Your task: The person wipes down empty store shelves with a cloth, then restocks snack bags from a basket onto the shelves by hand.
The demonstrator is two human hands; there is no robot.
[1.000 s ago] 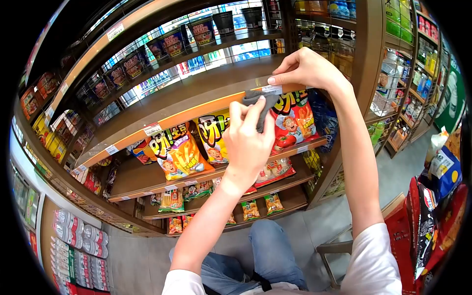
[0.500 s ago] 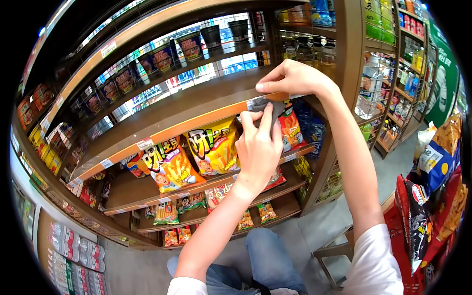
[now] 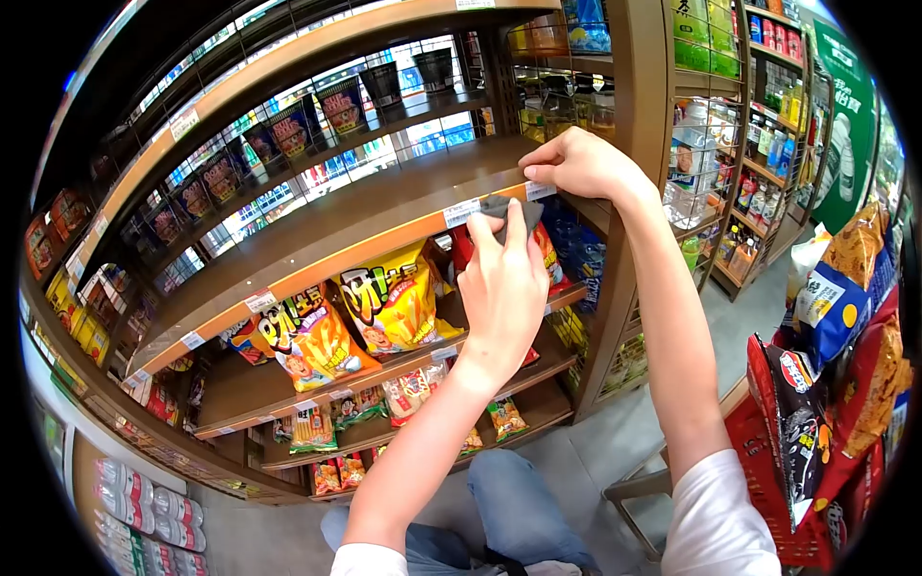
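A: Head view, sole view. Where is the grey cloth?

B: At the front edge of the shelf, toward its right-hand corner, between two price labels: one just to its left, the other near it on the right.

A: Relation to the hands?

B: Left hand is nearer, in contact. Cloth lies beyond its palm, at the fingertips, on the side facing the shelf. Right hand is near but apart, farther along the same edge toward the corner.

A: State of each hand?

B: Left: grasping the cloth, fingers extended over it. Right: fingers curled, thumb by the shelf's edge; whether anything is pinched there, cannot tell.

A: Long axis and heading?

B: Cloth is crumpled, partly hidden by the fingers; no clear long axis, no end that points. The edge's own axis slants from lower left to upper right in view. Left forearm rises across it from below. A yellow snack bag stands under the edge, left of the hand.
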